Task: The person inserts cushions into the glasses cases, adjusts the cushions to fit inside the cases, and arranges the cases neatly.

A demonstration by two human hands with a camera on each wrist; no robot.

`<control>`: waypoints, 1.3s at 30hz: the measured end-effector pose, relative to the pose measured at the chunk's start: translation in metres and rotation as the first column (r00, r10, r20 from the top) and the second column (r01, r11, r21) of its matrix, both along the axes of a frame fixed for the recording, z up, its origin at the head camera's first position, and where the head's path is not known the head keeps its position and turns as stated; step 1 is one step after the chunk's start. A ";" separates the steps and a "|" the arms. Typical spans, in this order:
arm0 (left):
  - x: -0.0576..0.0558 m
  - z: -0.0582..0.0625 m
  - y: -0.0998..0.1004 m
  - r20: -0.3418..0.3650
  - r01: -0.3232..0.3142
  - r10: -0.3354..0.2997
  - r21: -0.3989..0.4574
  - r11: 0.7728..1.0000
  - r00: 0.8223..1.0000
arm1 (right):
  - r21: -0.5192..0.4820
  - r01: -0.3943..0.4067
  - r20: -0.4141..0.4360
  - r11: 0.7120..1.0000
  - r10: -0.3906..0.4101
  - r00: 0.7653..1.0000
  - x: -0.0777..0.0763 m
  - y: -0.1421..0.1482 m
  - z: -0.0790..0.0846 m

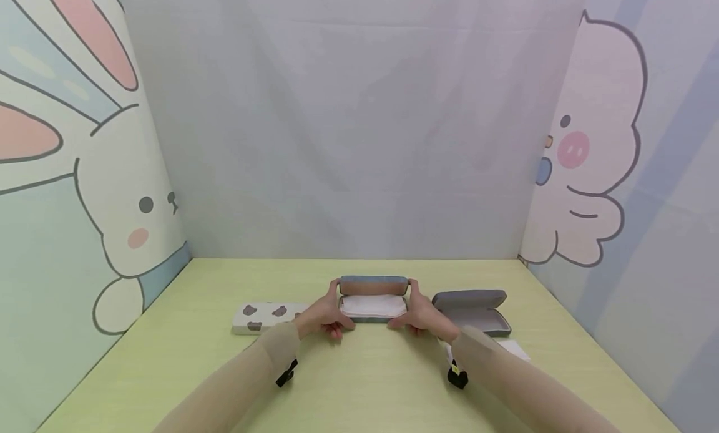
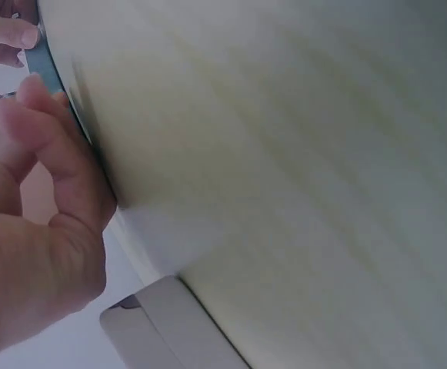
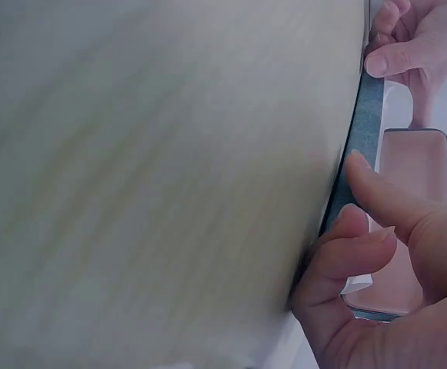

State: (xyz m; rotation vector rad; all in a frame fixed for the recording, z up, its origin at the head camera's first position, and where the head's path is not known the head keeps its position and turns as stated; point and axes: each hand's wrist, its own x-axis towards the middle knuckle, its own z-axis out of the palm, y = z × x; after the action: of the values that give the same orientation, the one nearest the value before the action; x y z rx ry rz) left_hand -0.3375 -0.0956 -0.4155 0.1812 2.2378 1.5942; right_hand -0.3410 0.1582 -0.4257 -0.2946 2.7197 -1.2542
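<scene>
An open blue-green glasses case [image 1: 373, 287] with a pinkish-brown lining stands in the middle of the table. Inside its lower half lies a folded white cloth [image 1: 373, 306]. My left hand [image 1: 326, 312] holds the case's left end, thumb at the front edge and a finger up by the lid. At the opposite end my right hand [image 1: 422, 312] grips it in much the same way. In the right wrist view, the right thumb [image 3: 373, 184] lies along the case's front edge. The lid stands raised between both hands.
Left of the hands lies a closed white case [image 1: 261, 319] with brown bear prints, partly behind the left hand. On the right an open grey glasses case [image 1: 472, 316] stands behind the right wrist. A white sheet or cloth [image 1: 515, 349] shows beside the right forearm.
</scene>
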 end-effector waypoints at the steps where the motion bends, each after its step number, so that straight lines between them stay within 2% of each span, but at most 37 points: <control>1: 0.000 0.000 0.000 -0.004 0.004 -0.004 0.002 1.000 1.000 | -0.001 0.000 0.005 1.000 0.000 1.000 0.000 0.000 0.000; 12: -0.002 -0.001 0.003 -0.040 0.008 -0.009 -0.025 1.000 0.999 | 0.010 -0.013 0.016 1.000 0.013 1.000 -0.004 0.002 0.001; 22: -0.003 -0.005 0.005 -0.103 -0.009 -0.003 -0.114 0.993 0.995 | -0.001 -0.027 -0.002 1.000 0.027 1.000 -0.006 0.000 -0.003; 30: -0.001 -0.007 0.006 -0.127 -0.004 -0.012 -0.126 0.992 0.992 | 0.005 -0.017 -0.004 1.000 0.017 1.000 -0.008 -0.001 -0.004; 39: 0.001 -0.005 0.006 -0.121 -0.020 0.004 -0.126 0.992 0.993 | 0.012 -0.003 -0.016 1.000 0.003 1.000 -0.008 -0.001 -0.008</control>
State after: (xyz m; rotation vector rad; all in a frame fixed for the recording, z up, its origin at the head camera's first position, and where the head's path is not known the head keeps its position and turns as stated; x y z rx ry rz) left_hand -0.3360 -0.0891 -0.4209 0.2348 2.4281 1.4762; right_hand -0.3491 0.1572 -0.4336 -0.3086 2.7386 -1.2390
